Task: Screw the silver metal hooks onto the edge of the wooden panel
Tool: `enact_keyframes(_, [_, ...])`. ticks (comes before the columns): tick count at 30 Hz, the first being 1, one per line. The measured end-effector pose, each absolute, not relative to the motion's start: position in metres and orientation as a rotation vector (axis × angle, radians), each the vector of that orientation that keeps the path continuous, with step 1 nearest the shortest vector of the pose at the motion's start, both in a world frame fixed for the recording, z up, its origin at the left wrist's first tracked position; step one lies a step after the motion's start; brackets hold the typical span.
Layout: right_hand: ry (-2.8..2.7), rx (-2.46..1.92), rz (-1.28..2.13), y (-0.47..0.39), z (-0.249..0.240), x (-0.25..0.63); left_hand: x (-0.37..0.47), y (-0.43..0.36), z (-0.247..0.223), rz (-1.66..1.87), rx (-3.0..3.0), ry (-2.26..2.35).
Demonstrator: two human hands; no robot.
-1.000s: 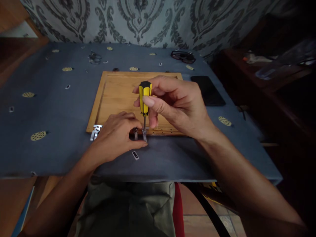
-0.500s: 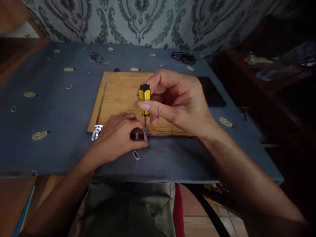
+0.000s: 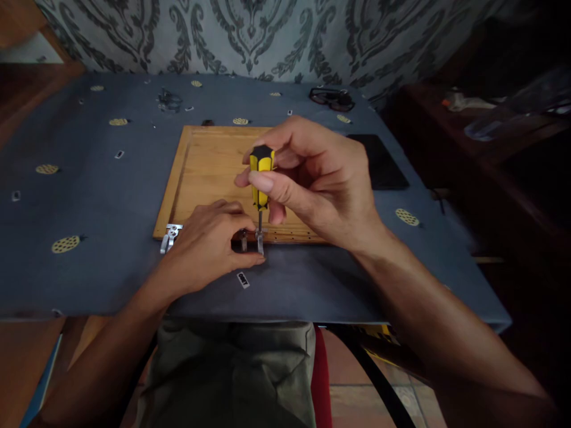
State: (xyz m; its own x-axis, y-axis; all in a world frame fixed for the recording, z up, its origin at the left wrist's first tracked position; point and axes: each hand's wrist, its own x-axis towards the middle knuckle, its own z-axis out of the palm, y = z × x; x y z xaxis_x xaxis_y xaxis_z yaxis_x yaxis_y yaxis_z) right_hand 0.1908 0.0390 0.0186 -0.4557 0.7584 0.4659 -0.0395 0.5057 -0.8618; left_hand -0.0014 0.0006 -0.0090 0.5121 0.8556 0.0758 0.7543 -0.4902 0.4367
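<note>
A yellow and black screwdriver (image 3: pixel 262 178) stands upright in my right hand (image 3: pixel 321 178), pinched between thumb and fingers. Its tip meets a small metal bracket (image 3: pixel 260 241) at the near edge of the wooden panel (image 3: pixel 214 172). My left hand (image 3: pixel 214 244) rests at that edge, thumb and index finger closed round the bracket. Beside the bracket, between finger and thumb, another metal piece (image 3: pixel 244 240) shows. A silver hinge (image 3: pixel 170 236) sits on the panel's near left corner.
On the blue patterned tablecloth (image 3: pixel 89 196) lie a black flat object (image 3: pixel 378 161) right of the panel, dark glasses (image 3: pixel 332 99) at the back and a clear small bundle (image 3: pixel 168 100) at the back left. A patterned curtain (image 3: pixel 250 35) hangs behind.
The fingers of my right hand have shifted around the screwdriver handle, with the thumb higher. The whole view has moved slightly; my left hand keeps its place at the bracket.
</note>
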Motion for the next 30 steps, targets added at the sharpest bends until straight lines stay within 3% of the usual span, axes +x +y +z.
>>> enact_keyframes(30, [-1.872,-0.499,1.066,0.044,0.028,0.177,0.0,0.0,-0.007,0.413,2.399,1.347])
